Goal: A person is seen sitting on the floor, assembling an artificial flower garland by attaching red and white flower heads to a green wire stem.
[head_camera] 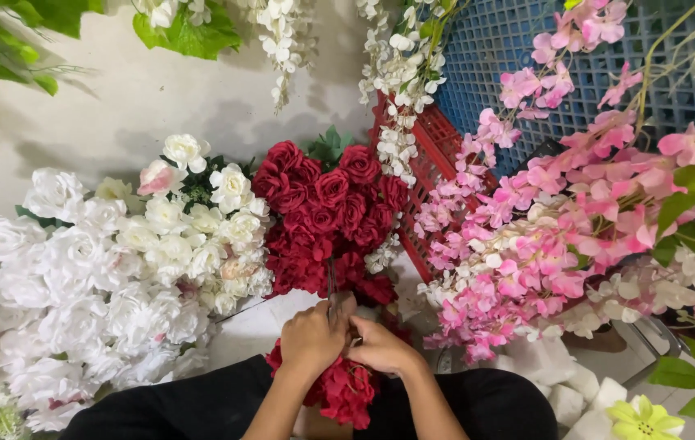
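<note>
Our left hand [312, 336] fisted, knuckles up, wrist straight, forearm rising from lower centre; our right hand [381, 346] closed beside it, touching, fingers curled inward; both forearms bare, converging in narrow V, elbows out of view

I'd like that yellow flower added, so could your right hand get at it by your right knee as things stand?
Probably yes, once freed: the right hand is gripping the red rose bunch stems, but nothing lies between it and the yellow flower.
</note>
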